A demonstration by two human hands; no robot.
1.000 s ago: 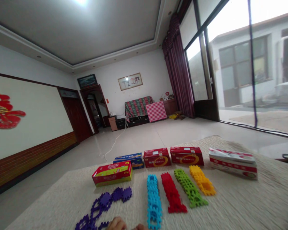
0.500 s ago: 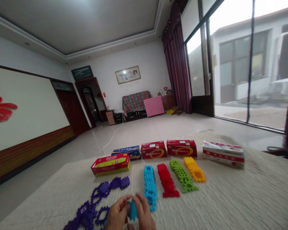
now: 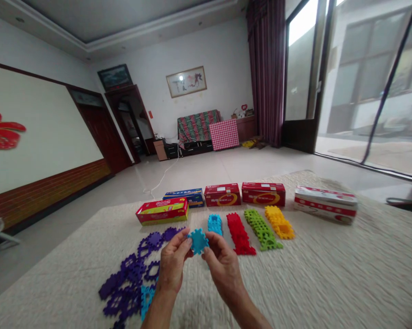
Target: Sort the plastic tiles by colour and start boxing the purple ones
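The left hand and right hand pinch a toothed blue piece between their fingertips; half a second ago it was edge-on between them, and now its flat face shows, so its teeth look easier to judge. Purple pieces spread left, while a partly hidden blue strip, red strip, green strip and yellow strip lie beyond and rightward on the pale cover. Past the boxes, the tiled floor runs to a checked cloth and purple curtain.
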